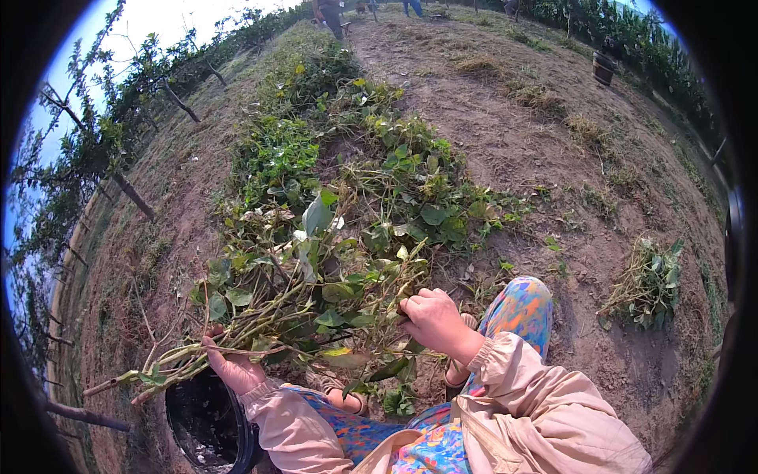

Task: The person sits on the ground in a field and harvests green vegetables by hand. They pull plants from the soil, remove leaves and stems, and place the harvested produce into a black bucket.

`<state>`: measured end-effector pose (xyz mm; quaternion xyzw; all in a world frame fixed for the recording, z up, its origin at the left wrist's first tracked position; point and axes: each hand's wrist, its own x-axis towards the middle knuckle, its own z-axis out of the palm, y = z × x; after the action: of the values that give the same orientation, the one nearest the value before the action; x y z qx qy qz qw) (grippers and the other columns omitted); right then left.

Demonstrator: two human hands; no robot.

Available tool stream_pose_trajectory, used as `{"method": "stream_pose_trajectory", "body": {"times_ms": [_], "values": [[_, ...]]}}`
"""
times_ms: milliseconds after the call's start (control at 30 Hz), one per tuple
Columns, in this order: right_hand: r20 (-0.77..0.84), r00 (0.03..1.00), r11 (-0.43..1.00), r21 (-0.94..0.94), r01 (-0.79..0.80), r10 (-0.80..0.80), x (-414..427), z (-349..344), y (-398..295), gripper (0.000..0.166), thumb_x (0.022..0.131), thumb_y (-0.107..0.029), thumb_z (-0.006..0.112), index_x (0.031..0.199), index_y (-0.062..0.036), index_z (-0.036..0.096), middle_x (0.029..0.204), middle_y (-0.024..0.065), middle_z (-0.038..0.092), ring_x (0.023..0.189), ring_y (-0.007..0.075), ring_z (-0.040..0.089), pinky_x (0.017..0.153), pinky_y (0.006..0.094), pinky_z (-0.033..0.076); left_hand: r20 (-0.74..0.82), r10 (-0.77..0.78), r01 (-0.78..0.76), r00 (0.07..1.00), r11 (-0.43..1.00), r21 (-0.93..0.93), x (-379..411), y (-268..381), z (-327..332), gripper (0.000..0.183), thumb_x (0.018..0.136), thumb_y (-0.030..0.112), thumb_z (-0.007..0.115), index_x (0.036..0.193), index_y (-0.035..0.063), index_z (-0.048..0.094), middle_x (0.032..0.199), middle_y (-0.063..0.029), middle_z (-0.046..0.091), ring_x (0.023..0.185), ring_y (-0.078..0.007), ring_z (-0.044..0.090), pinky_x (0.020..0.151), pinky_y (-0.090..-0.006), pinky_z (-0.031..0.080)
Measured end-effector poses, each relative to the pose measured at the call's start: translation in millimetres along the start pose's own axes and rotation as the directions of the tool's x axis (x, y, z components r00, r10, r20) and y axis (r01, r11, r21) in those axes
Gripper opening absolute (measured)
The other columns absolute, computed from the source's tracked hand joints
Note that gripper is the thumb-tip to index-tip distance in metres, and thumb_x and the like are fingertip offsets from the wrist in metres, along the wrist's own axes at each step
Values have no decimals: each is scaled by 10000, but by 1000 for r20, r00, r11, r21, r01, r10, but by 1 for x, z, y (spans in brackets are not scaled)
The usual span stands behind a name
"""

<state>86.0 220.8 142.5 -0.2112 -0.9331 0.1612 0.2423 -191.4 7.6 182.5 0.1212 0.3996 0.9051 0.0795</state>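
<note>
My left hand (235, 366) is closed around the lower stems of a bundle of leafy bean-like plants (266, 317), whose thick cut or pulled ends stick out to the left. The leafy tops lie to the right, across the space before my knees. At these tops my right hand (435, 320) has its fingers and thumb pinched together on a plant part; which part is hidden by the fingers. Below my left hand stands a black bucket (243, 426), its inside dark with some pale specks.
Low green plants (355, 148) run ahead in a row. A pile of pulled plants (648, 284) lies on bare soil at the right. Farther off stands a brown bucket (603, 67). Small trees (133, 195) line the left. Other people (328, 15) are at the far end.
</note>
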Motion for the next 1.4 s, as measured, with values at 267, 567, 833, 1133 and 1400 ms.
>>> {"method": "stream_pose_trajectory", "body": {"times_ms": [267,567,833,1133,1400], "values": [[568,821,881,359,-309,57,-12,7,9,238,841,-156,517,935,63,507,884,293,560,886,435,566,753,470,453,43,-69,70,997,998,-9,-13,4,20,417,878,456,605,1010,65,546,921,-138,637,834,-278,647,723,-440,569],[589,798,705,513,-490,127,-58,47,14,253,857,-227,525,873,25,546,737,224,581,700,290,602,654,420,451,75,-70,76,995,993,-85,-14,1,33,347,934,388,547,1005,49,531,891,-110,626,778,-241,654,689,-396,581],[420,853,747,448,-492,310,-56,26,-10,266,806,-280,576,873,-23,592,653,205,561,606,336,580,592,412,459,160,-100,110,982,993,-53,-10,0,17,272,929,347,569,1045,102,543,1004,-49,627,874,-223,638,758,-441,565],[289,847,604,602,-523,445,-64,36,-11,209,801,-155,590,933,-3,649,651,138,600,585,114,553,574,301,475,101,-69,72,992,997,-31,-12,-5,21,347,937,383,545,1041,54,504,988,-65,577,852,-233,628,746,-421,568],[632,768,48,768,-639,103,-67,21,4,156,941,-200,541,941,-54,597,608,-64,454,490,36,377,436,217,306,65,-26,22,998,998,54,-14,0,23,342,917,371,587,1023,52,523,945,-75,576,823,-230,632,736,-411,563]]}}
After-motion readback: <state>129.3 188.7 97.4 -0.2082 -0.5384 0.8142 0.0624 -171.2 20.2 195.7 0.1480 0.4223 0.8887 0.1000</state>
